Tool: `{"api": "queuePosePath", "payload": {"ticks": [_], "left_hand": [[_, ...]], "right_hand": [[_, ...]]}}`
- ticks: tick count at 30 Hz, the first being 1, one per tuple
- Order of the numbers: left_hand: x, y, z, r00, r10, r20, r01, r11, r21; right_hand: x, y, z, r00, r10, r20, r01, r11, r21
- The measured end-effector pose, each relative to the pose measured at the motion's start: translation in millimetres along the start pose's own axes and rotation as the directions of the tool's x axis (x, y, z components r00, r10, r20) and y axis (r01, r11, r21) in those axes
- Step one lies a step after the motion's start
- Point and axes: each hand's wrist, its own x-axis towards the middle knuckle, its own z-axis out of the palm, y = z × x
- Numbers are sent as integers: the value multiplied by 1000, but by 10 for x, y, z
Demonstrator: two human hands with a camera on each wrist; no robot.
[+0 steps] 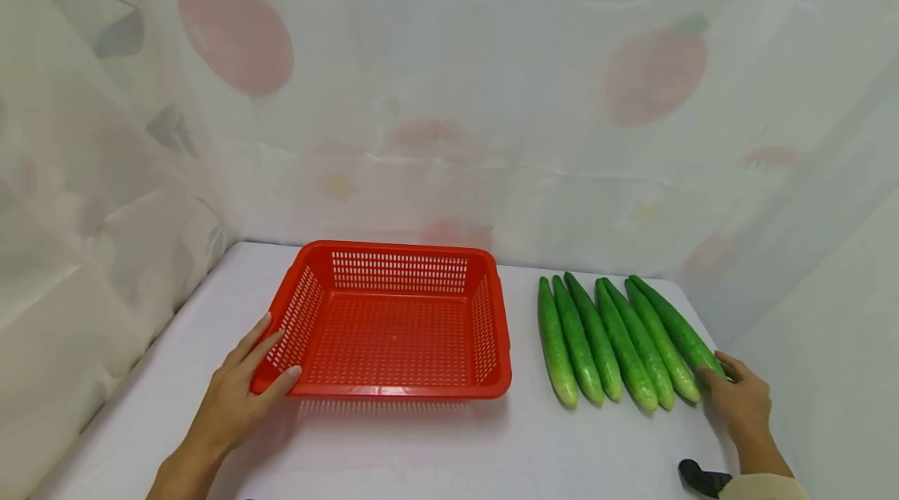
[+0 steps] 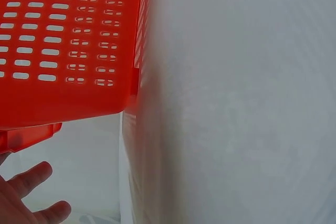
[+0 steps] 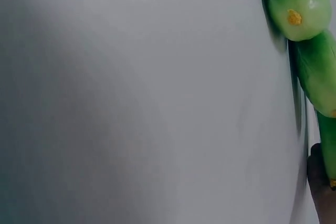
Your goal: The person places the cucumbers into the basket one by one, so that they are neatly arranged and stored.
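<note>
A red plastic basket (image 1: 382, 391) with slotted walls sits left of the middle of the table. My left hand (image 1: 235, 395) rests on its near left corner, fingers spread fairly straight along the left rim and thumb over the front rim. In the left wrist view, the slotted basket wall (image 2: 58, 98) fills the upper left, with the fingers (image 2: 34, 179) spread below it. Several green cucumbers (image 1: 618, 344) lie side by side to the right. My right hand (image 1: 740, 398) pinches the near end of the rightmost cucumber (image 1: 677, 324) between thumb and fingers.
A white-covered table (image 1: 393, 453) carries everything. Behind it hangs a pale curtain (image 1: 449, 94) with fruit prints, and more sheeting closes both sides. A black strap-like object (image 1: 702, 478) is by the right sleeve (image 1: 762, 487).
</note>
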Motion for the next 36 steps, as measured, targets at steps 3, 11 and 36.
{"api": "queuePosePath", "payload": {"ticks": [3, 11, 36], "left_hand": [[1, 0, 4, 1000, 4, 0, -4, 1000, -5], [15, 16, -2, 1000, 16, 5, -16, 1000, -15], [30, -54, -3, 1000, 15, 23, -14, 1000, -13]], "right_hand": [[-9, 4, -37, 997, 69, -17, -67, 994, 84], [-63, -75, -174, 979, 190, -78, -168, 958, 233], [-249, -595, -469, 999, 38, 24, -44, 744, 666]]}}
